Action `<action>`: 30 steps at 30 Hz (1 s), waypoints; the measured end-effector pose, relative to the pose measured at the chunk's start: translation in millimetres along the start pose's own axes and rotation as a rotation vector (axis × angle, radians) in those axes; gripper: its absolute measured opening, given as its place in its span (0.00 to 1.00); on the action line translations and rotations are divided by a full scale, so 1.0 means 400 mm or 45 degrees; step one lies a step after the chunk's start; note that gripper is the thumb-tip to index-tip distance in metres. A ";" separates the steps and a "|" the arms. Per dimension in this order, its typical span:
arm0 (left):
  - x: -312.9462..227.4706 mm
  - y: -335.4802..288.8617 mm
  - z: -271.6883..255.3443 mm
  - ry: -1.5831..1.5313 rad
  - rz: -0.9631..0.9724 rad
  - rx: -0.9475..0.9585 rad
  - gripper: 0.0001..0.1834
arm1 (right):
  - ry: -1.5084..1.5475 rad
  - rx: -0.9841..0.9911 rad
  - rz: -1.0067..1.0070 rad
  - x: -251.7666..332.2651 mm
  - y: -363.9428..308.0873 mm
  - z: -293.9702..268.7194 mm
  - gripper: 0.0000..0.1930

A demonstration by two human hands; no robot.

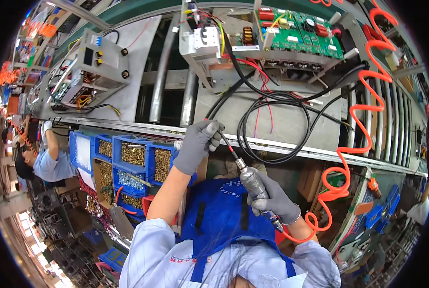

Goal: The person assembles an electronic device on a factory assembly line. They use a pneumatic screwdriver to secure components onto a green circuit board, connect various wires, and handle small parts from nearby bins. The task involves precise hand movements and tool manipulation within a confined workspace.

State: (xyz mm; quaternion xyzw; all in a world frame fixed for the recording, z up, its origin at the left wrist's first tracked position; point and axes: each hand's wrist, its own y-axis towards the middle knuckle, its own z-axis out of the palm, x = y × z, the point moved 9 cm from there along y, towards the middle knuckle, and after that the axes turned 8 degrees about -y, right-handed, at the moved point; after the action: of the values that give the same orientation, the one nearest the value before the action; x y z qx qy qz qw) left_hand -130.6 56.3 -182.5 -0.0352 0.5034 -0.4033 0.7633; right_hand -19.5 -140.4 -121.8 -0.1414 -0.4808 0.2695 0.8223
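Observation:
In my gloved right hand (276, 199) is a metal pneumatic screwdriver (253, 183), its fingers wrapped round the body. The driver's long thin bit (229, 145) points up and left. My gloved left hand (200, 143) is pinched near the bit's tip; whatever is between its fingertips is too small to make out. A coiled orange air hose (333, 194) runs from the driver's rear end up the right side. Beyond my hands, on the conveyor, an open metal chassis (195, 45) carries a green circuit board (298, 36). Looped black cables (243, 127) trail from it toward me.
Blue bins (149, 163) of brass screws and small hardware stand at my left. A second metal unit (96, 65) with a small display sits farther left on the line. Steel rollers (189, 98) lie between the units. Another person (51, 161) works at the far left.

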 end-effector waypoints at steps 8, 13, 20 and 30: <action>0.021 0.034 -0.019 0.239 -0.151 0.095 0.24 | 0.089 0.035 0.013 -0.056 0.030 -0.029 0.48; -0.009 0.099 -0.025 0.534 0.100 -0.079 0.26 | 0.216 -0.080 -0.080 -0.073 0.036 -0.059 0.50; 0.100 0.263 -0.095 1.690 0.231 -0.188 0.23 | 0.207 -0.343 -0.156 -0.050 0.001 -0.114 0.56; 0.216 0.314 0.185 1.722 0.399 -0.109 0.17 | 0.249 -0.384 -0.172 -0.035 -0.020 -0.113 0.55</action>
State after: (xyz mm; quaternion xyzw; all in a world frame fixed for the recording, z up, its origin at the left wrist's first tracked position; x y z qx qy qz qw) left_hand 15.6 58.4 -267.9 0.2667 0.8831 -0.2016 0.3291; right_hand 16.4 -153.8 -150.4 -0.2558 -0.4421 0.1235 0.8508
